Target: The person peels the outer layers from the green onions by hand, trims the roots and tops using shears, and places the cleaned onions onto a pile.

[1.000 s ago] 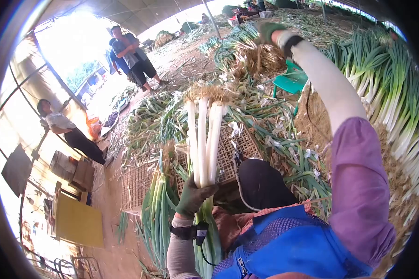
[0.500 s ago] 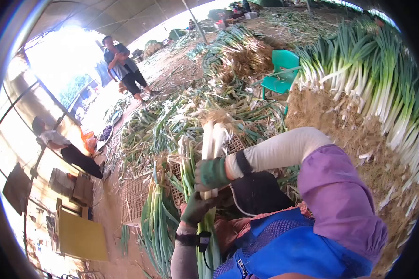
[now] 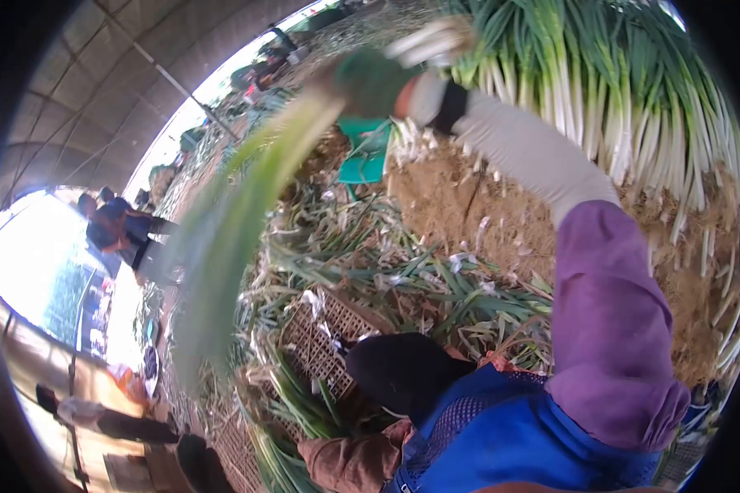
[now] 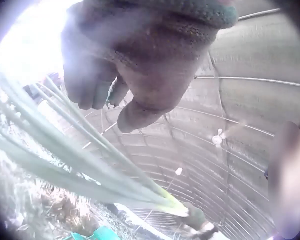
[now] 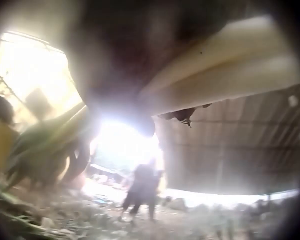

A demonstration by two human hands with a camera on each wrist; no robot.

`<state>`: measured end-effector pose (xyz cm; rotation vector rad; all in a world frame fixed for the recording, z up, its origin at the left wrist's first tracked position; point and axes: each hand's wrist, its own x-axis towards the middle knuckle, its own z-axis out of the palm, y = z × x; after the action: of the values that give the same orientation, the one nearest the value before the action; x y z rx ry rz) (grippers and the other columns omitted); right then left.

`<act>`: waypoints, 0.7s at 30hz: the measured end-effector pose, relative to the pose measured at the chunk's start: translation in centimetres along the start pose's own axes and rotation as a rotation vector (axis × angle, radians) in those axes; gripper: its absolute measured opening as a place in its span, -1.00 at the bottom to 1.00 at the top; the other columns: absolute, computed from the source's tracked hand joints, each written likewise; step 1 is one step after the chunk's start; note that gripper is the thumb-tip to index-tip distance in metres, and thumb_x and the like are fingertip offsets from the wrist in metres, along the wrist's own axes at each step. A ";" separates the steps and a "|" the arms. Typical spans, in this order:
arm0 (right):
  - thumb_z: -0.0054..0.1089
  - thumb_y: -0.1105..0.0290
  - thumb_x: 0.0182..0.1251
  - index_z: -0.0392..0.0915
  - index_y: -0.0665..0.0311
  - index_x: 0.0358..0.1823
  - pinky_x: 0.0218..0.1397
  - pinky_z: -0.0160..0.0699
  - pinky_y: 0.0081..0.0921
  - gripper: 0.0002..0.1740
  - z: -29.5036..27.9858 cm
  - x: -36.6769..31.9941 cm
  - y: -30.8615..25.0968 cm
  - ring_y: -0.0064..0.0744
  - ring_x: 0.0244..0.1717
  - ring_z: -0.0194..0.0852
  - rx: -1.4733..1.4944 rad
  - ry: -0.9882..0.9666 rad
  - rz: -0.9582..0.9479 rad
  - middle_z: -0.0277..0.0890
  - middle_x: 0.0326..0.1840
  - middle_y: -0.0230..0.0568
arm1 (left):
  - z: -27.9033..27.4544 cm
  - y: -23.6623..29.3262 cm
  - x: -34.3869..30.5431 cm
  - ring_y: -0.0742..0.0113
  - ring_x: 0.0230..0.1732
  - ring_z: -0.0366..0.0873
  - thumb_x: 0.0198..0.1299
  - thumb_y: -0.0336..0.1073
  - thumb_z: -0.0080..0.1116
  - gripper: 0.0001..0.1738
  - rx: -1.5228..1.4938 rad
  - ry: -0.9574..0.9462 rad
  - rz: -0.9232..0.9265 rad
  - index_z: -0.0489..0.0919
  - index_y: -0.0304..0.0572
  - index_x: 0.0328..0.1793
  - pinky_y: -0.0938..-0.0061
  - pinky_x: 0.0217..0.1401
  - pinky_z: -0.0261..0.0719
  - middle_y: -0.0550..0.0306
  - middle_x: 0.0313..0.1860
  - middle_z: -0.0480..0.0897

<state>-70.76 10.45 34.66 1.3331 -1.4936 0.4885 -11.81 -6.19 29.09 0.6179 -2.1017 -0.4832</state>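
Observation:
In the head view my gloved right hand (image 3: 370,82) grips a bunch of long green onions (image 3: 279,156) at the top centre, out over the green chair. Their leaves trail down to the left, blurred, and the white stalks point to the upper right. My gloved left hand (image 4: 140,55) shows only in the left wrist view, with loosely bent fingers and nothing in them. Below it the same leaves run toward the distant right hand. The right wrist view has a pale stalk (image 5: 235,65) close beside the dark, blurred hand.
A large row of green onions (image 3: 584,107) lies at the upper right. A green chair (image 3: 363,156) stands beneath my right arm. Stripped leaves (image 3: 362,246) litter the ground around a plastic crate (image 3: 316,337). People (image 3: 119,234) stand at the far left.
Both hands were on the upright green onions; the left has let go and left the head view. My right hand has swung the bunch up and away. The head view has turned right.

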 end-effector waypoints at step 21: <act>0.11 0.24 0.33 0.36 0.13 0.35 0.18 0.55 -0.21 -0.45 -11.6 -44.3 33.8 -0.01 0.16 0.57 -0.659 -0.794 1.209 0.58 0.12 0.09 | 16.0 -3.8 1.7 0.55 -0.19 0.52 0.25 -0.42 0.27 -0.72 -0.318 -0.402 -0.655 0.59 -0.27 0.07 0.62 -0.12 0.50 0.27 -0.17 0.62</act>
<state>-102.75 51.49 11.64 -0.0804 -2.7502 0.1118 -25.02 -8.48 19.34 1.0872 -2.0804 -1.3752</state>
